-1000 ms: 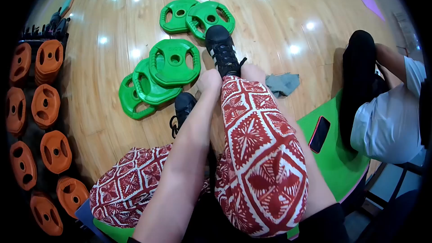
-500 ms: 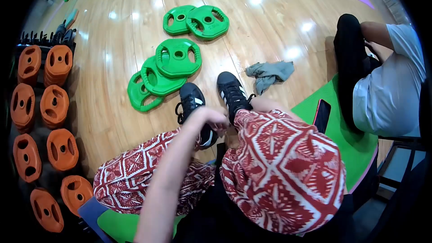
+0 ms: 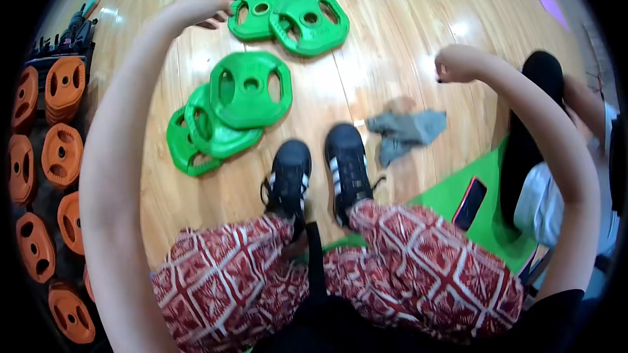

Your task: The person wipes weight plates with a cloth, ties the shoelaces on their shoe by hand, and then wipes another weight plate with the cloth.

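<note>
My left hand [image 3: 208, 6] is stretched out over the floor, fingers apart and empty, its fingertips right at the edge of a green weight plate [image 3: 255, 28]. A second green plate [image 3: 307, 40] partly overlaps that one. Closer to me, three more green plates lie fanned over each other, with the top plate [image 3: 252, 110] nearest the middle. My right hand [image 3: 461, 64] is raised on the other side, its fingers curled in with nothing showing in them. Below it on the floor lies a crumpled grey cloth [image 3: 409, 132].
Orange weight plates [image 3: 62, 155] stand stacked on a rack at the left. A phone [image 3: 471, 202] lies on a green mat [image 3: 432, 191] at the right, beside a seated person [image 3: 536, 91]. My black shoes [image 3: 347, 167] rest on the wooden floor [image 3: 366, 59].
Both arms have lifted and spread apart: the left hand has gone from between my knees to the upper plates, the right has come out to the right. My knees have lowered and the view has shifted.
</note>
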A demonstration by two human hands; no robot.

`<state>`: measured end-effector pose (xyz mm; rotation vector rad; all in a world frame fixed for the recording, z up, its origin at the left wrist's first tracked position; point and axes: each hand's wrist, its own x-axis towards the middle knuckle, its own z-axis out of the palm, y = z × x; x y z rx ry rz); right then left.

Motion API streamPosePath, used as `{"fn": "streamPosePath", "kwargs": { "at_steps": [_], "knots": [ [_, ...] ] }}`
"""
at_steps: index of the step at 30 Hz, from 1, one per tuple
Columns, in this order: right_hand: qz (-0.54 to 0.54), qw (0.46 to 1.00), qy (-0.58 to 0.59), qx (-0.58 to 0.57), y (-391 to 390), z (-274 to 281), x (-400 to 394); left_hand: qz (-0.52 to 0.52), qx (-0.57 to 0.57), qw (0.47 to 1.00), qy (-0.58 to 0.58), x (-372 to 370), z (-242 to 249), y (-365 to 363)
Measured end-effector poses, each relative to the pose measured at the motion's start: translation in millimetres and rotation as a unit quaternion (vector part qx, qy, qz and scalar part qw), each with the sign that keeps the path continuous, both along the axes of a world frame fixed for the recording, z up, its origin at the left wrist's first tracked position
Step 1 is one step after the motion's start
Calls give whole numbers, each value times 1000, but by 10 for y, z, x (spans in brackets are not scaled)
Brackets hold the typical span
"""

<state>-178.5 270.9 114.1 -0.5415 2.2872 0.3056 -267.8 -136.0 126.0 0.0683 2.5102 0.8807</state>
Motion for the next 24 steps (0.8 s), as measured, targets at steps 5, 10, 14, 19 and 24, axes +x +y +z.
{"fn": "streamPosePath", "kwargs": {
  "at_steps": [5, 10, 14, 19, 24],
  "knots": [
    [37, 994, 52, -93, -774, -453, -1299, -144, -20, 989, 39, -1160, -399, 699],
    [57, 992, -99, -62, -777, -896, -1102, -121, -71, 989, 39, -1739, -448, 460],
    [-11, 983, -184, -17, -163, -1268, 132, -131, -173, 975, -41, -1514, -500, 115],
    [-215, 941, -179, -190, 79, -1353, 776, -134, -144, 972, -125, -1439, -874, 207],
    [-389, 872, -74, -288, -67, -813, 496, -118, -186, 969, -111, -1264, -1091, 607]
  ]
}}
